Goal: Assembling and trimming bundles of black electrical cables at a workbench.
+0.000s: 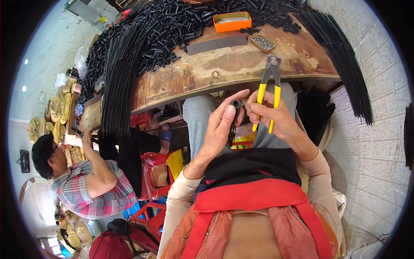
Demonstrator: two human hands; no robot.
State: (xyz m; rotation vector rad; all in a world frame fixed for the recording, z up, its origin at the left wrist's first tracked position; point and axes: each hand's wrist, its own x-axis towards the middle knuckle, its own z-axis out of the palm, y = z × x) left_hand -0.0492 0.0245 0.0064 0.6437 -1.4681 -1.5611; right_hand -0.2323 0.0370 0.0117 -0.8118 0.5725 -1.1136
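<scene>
Pinched in my left hand [217, 127] is a small black tubular fitting [236, 103], its round open end facing up. Thin black strands hang below it, between my hands. My right hand [276, 115] is closed round the yellow handles of a pair of pincers [277, 96], whose metal jaws point up and away over the table's front edge. The thumb and fingertips of that hand come close beside the fitting; whether they pinch a small piece is too small to tell. Both hands are above my lap, just short of the wooden table [233, 67].
Black fittings [166, 32] are heaped across the table's back left. Bundles of long black rods overhang at left [117, 82] and right [340, 54]. An orange box [233, 27] and a tray of small metal pieces [258, 47] stand behind. A co-worker [92, 185] sits at left; a brick wall [366, 129] is right.
</scene>
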